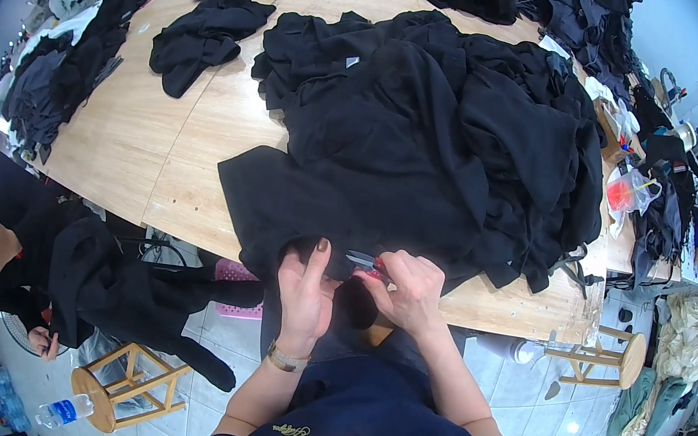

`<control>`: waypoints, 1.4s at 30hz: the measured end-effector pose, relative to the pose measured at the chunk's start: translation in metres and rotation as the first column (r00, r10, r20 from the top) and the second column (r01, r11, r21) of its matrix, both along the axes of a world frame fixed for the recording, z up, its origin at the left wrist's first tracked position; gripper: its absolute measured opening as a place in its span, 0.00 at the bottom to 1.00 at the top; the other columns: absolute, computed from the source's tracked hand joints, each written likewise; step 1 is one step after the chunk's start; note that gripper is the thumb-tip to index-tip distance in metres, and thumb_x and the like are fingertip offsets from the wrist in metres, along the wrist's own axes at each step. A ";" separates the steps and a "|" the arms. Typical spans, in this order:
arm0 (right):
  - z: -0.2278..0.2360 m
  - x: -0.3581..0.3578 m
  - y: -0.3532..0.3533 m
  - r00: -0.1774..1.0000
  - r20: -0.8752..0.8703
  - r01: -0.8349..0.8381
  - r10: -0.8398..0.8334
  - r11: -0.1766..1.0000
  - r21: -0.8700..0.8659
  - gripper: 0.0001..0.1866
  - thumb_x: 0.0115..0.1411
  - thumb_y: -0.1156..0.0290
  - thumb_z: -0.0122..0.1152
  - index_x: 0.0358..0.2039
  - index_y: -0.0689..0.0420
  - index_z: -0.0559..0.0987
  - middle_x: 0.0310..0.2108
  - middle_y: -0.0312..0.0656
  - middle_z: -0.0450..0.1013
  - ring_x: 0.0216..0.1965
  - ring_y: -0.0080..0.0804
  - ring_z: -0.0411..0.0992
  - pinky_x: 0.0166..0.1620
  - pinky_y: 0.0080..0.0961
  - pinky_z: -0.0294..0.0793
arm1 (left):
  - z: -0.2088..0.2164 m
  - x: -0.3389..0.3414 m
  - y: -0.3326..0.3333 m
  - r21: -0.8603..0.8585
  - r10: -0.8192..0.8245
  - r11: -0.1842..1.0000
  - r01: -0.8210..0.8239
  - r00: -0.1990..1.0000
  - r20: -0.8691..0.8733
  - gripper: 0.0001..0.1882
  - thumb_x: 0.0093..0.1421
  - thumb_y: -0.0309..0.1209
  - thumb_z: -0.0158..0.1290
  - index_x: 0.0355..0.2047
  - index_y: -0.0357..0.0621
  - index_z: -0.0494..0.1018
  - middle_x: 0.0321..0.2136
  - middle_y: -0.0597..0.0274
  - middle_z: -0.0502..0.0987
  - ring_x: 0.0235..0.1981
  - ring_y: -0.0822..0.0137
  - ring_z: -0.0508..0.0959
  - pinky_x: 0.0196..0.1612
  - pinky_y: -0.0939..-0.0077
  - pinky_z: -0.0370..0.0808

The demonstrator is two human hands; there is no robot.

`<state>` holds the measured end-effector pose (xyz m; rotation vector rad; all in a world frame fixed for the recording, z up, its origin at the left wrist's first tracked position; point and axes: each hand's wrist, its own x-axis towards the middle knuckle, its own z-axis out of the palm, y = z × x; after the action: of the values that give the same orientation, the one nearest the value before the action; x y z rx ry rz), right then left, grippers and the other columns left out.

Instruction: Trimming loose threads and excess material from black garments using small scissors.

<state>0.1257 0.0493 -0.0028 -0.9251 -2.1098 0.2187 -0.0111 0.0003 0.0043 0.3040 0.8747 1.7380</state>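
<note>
A large black garment (348,164) lies spread over the near side of the table, its lower edge hanging at the front. My left hand (305,292) grips that edge, thumb up on the cloth and the other fingers partly hidden behind it. In my right hand (410,289) is a pair of thread snips (363,261) with red handles, closed round by my fingers. The silver blades point left toward my left thumb, close to the black cloth. Whether the blades touch the cloth I cannot tell.
More black garments (527,91) are heaped behind on the wooden table (199,143); others (202,28) lie far left. A co-worker at left holds a black garment (107,291). Two people's hands show at the far edge. Wooden stools (105,398) stand on both sides.
</note>
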 end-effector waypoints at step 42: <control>-0.008 -0.003 -0.007 0.998 -0.061 0.020 -0.026 0.995 -0.099 0.15 0.45 0.61 0.67 0.19 0.55 0.71 0.16 0.36 0.65 0.15 0.32 0.65 0.20 0.25 0.62 | -0.003 -0.012 -0.001 -0.031 -0.152 0.986 0.165 0.956 0.250 0.06 0.63 0.31 0.44 0.36 0.45 0.70 0.37 0.60 0.76 0.39 0.66 0.75 0.42 0.65 0.73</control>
<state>0.1226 0.0426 -0.0111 -0.9877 -2.0447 0.3384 -0.0232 -0.0008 0.0012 0.1160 0.6938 1.5623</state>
